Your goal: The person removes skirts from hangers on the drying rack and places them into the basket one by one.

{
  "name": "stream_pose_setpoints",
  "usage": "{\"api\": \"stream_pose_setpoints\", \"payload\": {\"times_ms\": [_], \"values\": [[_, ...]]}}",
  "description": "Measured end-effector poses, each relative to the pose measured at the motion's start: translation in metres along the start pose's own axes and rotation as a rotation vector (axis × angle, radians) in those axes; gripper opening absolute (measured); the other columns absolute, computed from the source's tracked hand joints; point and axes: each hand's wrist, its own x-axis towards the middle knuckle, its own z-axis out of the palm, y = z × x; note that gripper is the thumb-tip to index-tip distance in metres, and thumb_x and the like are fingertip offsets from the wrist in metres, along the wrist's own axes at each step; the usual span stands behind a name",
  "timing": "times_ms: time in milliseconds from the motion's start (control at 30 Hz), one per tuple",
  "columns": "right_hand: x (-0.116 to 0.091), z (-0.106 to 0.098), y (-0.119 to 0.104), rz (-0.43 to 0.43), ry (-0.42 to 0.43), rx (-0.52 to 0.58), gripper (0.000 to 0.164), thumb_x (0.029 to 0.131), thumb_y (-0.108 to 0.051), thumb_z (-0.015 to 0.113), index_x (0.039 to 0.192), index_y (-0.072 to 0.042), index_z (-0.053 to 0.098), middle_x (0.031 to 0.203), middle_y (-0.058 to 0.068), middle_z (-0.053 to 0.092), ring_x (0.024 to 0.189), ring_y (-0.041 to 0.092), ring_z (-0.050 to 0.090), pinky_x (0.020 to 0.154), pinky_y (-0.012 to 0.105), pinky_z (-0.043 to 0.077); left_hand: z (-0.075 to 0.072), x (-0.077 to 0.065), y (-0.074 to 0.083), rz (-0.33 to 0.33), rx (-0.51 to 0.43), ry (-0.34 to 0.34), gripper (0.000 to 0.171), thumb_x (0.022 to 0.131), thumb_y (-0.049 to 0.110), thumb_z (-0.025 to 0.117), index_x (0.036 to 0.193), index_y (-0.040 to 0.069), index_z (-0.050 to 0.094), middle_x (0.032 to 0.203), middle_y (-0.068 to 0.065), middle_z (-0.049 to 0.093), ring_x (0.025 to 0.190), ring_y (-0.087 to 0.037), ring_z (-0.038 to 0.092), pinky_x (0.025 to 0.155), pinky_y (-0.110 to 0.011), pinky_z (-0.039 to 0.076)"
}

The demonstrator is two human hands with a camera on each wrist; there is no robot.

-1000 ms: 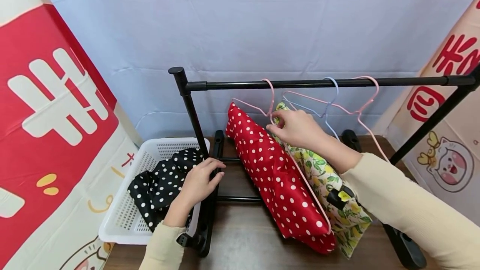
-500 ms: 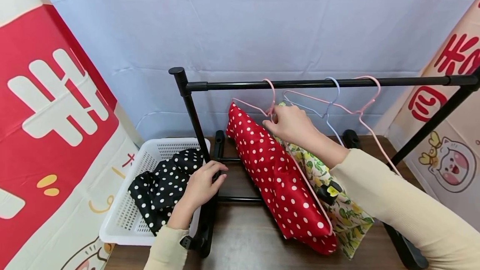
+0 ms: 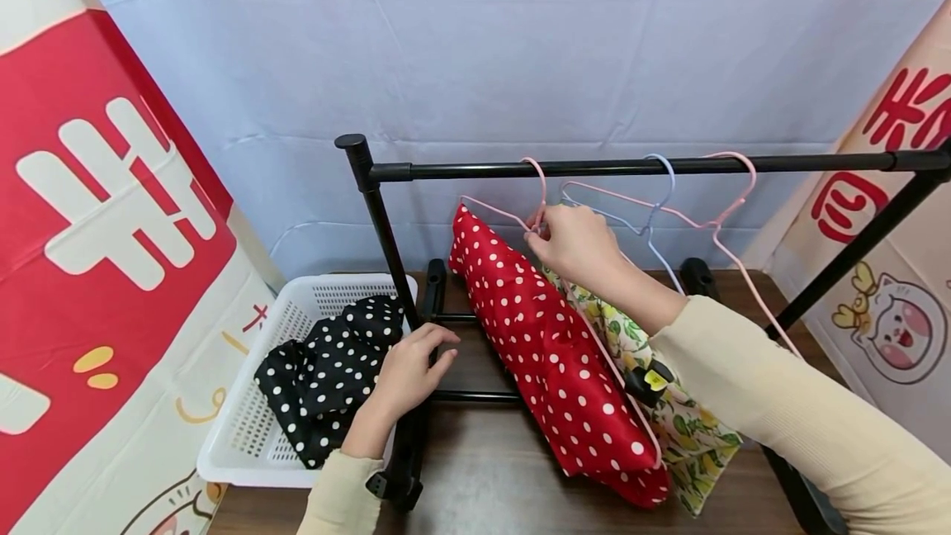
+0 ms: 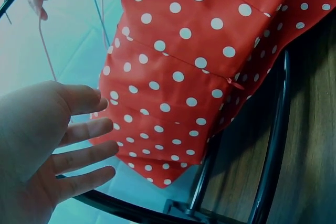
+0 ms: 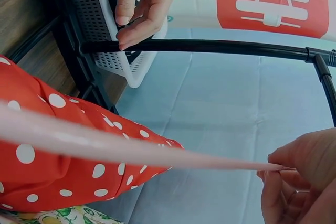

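Observation:
My right hand (image 3: pixel 579 246) pinches the neck of a pink hanger (image 3: pixel 498 210) just under its hook, which sits over the black rail (image 3: pixel 461 169). A red garment with white dots (image 3: pixel 535 337) hangs from this hanger, slanting down to the right. In the right wrist view, the hanger's pink arm (image 5: pixel 131 148) runs into the pinching fingers. My left hand (image 3: pixel 409 374) is beside the rack's left post with nothing in its grip; its fingers (image 4: pixel 86 156) are spread near the red garment in the left wrist view. Behind the red garment hangs a lemon-print garment (image 3: pixel 694 444), partly hidden.
At left stands a white basket (image 3: pixel 238 428) holding a black cloth with white dots (image 3: pixel 334 378). A blue hanger (image 3: pixel 657 205) and another pink hanger (image 3: pixel 735 196) are further right on the rail. The rack's slanted right post (image 3: pixel 854 246) and low crossbars (image 3: pixel 475 396) frame the wooden table (image 3: pixel 490 469).
My right hand has shifted slightly left and up, its fingers closer around the hanger's neck. My left hand has drifted a little right and down. The garments barely move.

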Motion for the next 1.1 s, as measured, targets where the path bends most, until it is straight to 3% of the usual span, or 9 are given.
{"api": "stream_pose_setpoints", "payload": {"times_ms": [533, 1100], "values": [[-0.001, -0.002, 0.0, -0.005, 0.039, -0.013, 0.017, 0.084, -0.017, 0.063, 0.093, -0.004, 0.071, 0.073, 0.009, 0.068, 0.048, 0.014, 0.053, 0.038, 0.025, 0.039, 0.009, -0.001, 0.003, -0.029, -0.019, -0.008, 0.011, 0.085, 0.02, 0.065, 0.096, 0.022, 0.067, 0.097, 0.011, 0.062, 0.085, -0.008, 0.062, 0.065, -0.027, 0.05], [-0.002, -0.001, 0.002, -0.011, 0.065, -0.018, 0.02, 0.087, -0.02, 0.059, 0.094, -0.005, 0.071, 0.057, 0.004, 0.059, 0.039, 0.014, 0.046, 0.036, 0.025, 0.031, 0.017, -0.004, 0.005, -0.036, -0.043, -0.009, 0.014, 0.083, 0.018, 0.067, 0.096, 0.022, 0.068, 0.097, 0.01, 0.063, 0.085, -0.012, 0.063, 0.069, -0.031, 0.05]]}}
